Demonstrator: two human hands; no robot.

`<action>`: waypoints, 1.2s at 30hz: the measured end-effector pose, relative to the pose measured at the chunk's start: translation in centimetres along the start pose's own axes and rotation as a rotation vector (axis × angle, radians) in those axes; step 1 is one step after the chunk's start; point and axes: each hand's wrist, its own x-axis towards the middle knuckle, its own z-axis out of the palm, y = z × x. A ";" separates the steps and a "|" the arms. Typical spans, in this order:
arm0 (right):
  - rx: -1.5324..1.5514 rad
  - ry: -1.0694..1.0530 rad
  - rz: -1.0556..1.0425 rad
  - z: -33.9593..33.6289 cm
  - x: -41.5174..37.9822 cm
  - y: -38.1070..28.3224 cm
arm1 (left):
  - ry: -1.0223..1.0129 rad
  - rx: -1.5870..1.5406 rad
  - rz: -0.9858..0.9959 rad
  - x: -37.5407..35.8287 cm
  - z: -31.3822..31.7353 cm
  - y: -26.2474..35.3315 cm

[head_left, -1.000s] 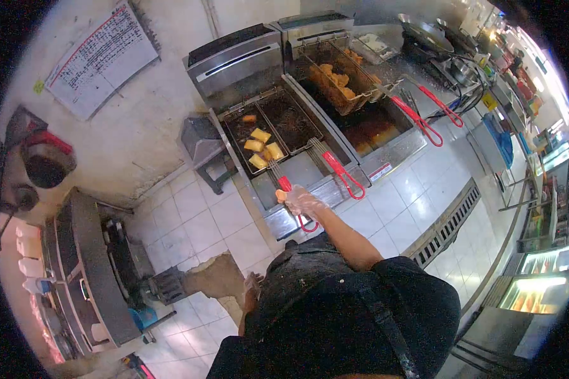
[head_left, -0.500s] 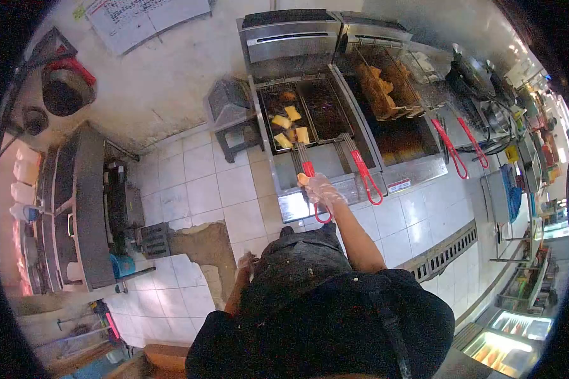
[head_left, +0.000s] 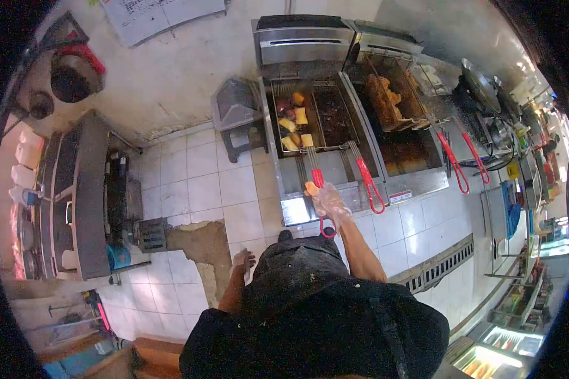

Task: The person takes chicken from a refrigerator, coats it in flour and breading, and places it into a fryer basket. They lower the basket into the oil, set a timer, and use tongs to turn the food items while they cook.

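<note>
My right hand, in a clear glove, is closed round the red handle of the left fryer basket. That basket sits in the left fryer, with several yellow pieces and some darker ones inside. Beside it is a second basket with dark oil and its own red handle. My left hand hangs low beside the dark apron, fingers apart and holding nothing.
Right of the fryer, a raised basket holds browned fried food. Two more red handles stick out there. A grey stool stands left of the fryer. Broken floor and a drain grate lie nearby.
The yellow pieces have shifted inside the left basket, and some darker pieces now show. My right hand remains on the handle. My left hand's fingers have spread. The whole view has shifted slightly.
</note>
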 end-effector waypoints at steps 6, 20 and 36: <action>-0.025 0.139 -0.117 0.7 -3.3 2.8 | 0.492 0.334 0.051 1.3 0.1 -1.6; -0.048 0.147 -0.106 1.9 -4.7 1.9 | 0.473 0.431 0.091 -1.8 3.2 -1.0; 0.000 0.138 -0.080 2.5 -5.1 0.4 | 0.455 0.410 0.201 -2.0 3.0 -1.5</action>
